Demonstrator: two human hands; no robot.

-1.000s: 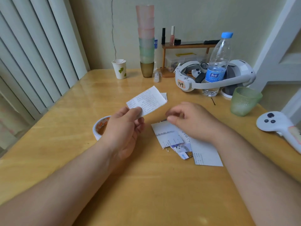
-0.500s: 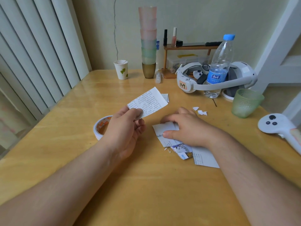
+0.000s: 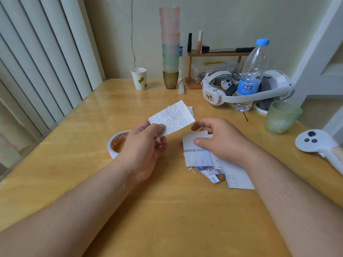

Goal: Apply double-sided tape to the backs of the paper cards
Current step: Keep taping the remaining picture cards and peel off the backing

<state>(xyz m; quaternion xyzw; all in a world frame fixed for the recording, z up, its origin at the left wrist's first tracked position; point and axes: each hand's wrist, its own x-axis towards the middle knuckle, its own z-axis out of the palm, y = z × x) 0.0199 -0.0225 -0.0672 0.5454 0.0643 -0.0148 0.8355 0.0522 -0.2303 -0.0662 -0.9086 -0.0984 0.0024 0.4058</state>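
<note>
From the head camera, the only view we have, we see our left hand (image 3: 143,145) pinching a printed paper card (image 3: 171,117) by its lower corner and holding it tilted above the table (image 3: 74,145), much where it was a second ago. The change is on the other side: our right hand (image 3: 220,140), which half a second ago lay flat over the pile of cards (image 3: 209,160), now has thumb and fingers curled round the top card (image 3: 196,140) of that pile, whose upper edge looks lifted a little off the rest. We take this as picking up the next card, though we cannot tell whether the held card already carries tape on its hidden side. The roll of double-sided tape (image 3: 117,143) lies on the table just behind our left hand, untouched by either hand. We judge that taping still lies ahead, and one hand must free itself to reach the roll.
</note>
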